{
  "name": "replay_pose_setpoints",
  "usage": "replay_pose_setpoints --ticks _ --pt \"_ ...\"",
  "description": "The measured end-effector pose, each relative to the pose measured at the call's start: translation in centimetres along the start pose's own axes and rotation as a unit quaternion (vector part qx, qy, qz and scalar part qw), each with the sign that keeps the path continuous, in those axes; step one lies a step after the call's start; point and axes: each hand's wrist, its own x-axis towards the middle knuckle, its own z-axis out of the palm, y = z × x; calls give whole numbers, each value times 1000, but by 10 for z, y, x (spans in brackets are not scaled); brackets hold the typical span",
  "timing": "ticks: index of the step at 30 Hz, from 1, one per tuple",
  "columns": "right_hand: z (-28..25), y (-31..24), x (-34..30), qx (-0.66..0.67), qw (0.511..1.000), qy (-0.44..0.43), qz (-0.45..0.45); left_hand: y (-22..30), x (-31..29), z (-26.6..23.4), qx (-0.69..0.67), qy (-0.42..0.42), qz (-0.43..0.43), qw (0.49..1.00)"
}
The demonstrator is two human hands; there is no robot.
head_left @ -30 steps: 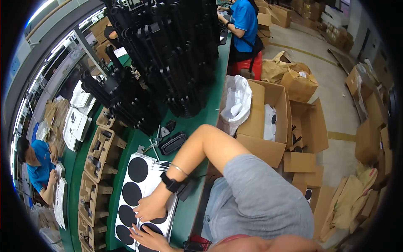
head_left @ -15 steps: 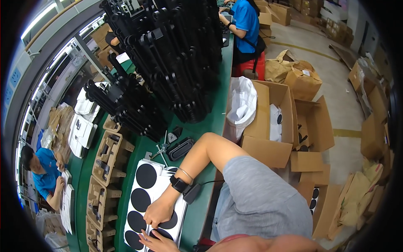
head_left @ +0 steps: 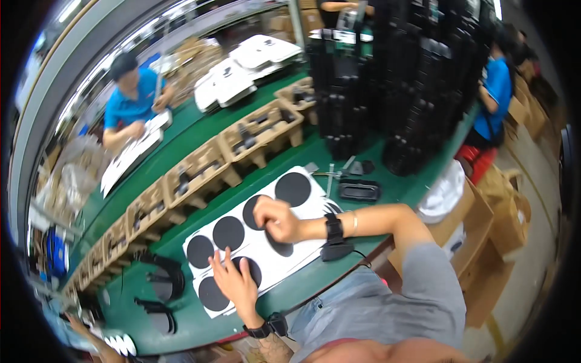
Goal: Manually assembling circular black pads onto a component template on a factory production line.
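Observation:
A white sheet [head_left: 209,231] with two rows of round black pads lies on the green table in front of me, apparently on top of others. My left hand [head_left: 236,285] rests flat on its lower left part, fingers spread, beside a black pad [head_left: 213,294]. Over the sheet's middle, my right hand [head_left: 277,220] is closed with curled fingers. Its fingertips are blurred, so what they hold, if anything, cannot be made out. Just below that hand is another black pad [head_left: 279,245], partly covered by it. Both wrists wear black straps with small boxes.
Brown molded trays [head_left: 200,172] form a line behind the sheet. Tall stacks of black parts [head_left: 417,91] stand at the back right, near a black rectangular part [head_left: 359,190]. Black stands [head_left: 163,281] are at left. A co-worker in blue [head_left: 130,100] handles a white panel across the table.
My view has swung left, bringing the left of the table into sight. My right hand has moved apart from the left, which now lies spread on the sheet.

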Motion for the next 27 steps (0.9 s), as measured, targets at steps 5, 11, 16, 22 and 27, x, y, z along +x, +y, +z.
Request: replay_pose_setpoints --ticks 5,11,16,22,27 --pt "11 9 -8 -38 997 54 36 -25 -11 -1 -125 51 -23 991" --pt "10 2 -8 -11 998 -37 59 -114 -46 -74 198 508 -159 823" --pt "17 2 -8 17 995 -64 75 -234 -69 -90 142 312 -149 927" --pt "26 4 -6 12 994 -54 92 -248 -56 -98 -160 142 -206 955" --pt "35 5 -2 14 995 -47 87 -297 -54 -127 132 101 -38 985"
